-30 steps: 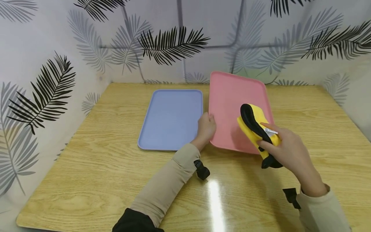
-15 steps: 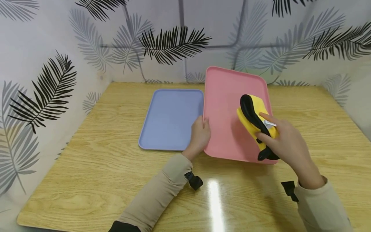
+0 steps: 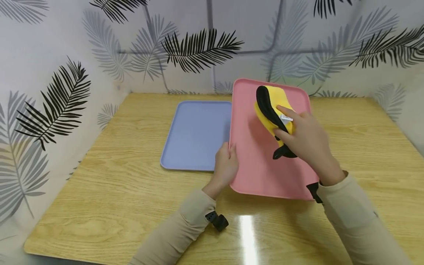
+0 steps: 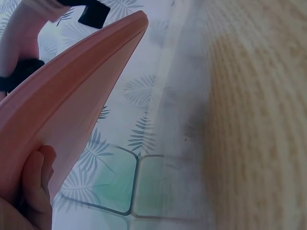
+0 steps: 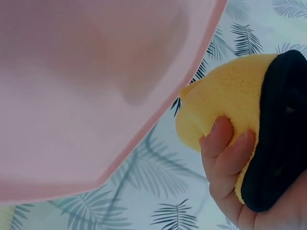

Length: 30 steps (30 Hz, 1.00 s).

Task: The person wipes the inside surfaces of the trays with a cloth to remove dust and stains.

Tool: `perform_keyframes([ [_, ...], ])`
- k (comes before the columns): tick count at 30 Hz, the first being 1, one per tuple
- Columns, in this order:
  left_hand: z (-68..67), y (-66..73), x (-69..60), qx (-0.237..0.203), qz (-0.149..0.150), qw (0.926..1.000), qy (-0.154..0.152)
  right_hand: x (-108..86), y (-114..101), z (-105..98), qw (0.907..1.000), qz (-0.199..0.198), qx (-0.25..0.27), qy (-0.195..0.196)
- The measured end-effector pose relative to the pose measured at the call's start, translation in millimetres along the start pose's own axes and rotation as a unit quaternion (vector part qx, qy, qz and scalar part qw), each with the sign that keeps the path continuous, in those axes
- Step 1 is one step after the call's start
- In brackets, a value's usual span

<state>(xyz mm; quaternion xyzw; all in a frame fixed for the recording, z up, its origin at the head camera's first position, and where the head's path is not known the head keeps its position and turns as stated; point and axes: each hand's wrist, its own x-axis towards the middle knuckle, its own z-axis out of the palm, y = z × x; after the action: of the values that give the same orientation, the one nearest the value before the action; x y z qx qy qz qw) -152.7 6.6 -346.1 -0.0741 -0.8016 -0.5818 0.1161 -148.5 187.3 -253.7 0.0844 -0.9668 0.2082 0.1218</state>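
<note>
Gap under pink tray (image 3: 261, 175) (table (image 3: 109, 198) below)

Blue tray (image 3: 195, 134), wooden table (image 3: 126, 191), leaf-patterned backdrop (image 3: 188, 22)

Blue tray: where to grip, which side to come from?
Probably the left rim of the blue tray, coming from the left. It lies flat on the table, so its raised rim offers the best purchase; the pink tray and left hand partly hide its right edge.
</note>
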Motion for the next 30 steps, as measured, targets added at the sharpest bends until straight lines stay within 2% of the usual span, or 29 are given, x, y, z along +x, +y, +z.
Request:
perform_keyframes([
  [7, -4.6, -2.8, -13.0, -0.015, -0.001, 0.9999, 0.004, 21.8, -12.3, 10.0, 0.9999, 0.003, -0.008, -0.005],
  [14, -6.0, -3.1, -24.9, -0.030, -0.011, 0.9995, -0.001, 34.1, -23.0, 19.4, 0.9999, 0.001, -0.007, -0.013],
  [21, -6.5, -1.5, -29.9, -0.030, 0.010, 0.9994, -0.015, 42.4, -31.1, 22.2, 0.9998, 0.004, -0.018, -0.003],
  [30, -7.9, 5.9, -35.7, -0.008, 0.032, 0.9989, -0.034, 46.3, -35.1, 22.7, 0.9991, -0.004, -0.043, 0.003],
])
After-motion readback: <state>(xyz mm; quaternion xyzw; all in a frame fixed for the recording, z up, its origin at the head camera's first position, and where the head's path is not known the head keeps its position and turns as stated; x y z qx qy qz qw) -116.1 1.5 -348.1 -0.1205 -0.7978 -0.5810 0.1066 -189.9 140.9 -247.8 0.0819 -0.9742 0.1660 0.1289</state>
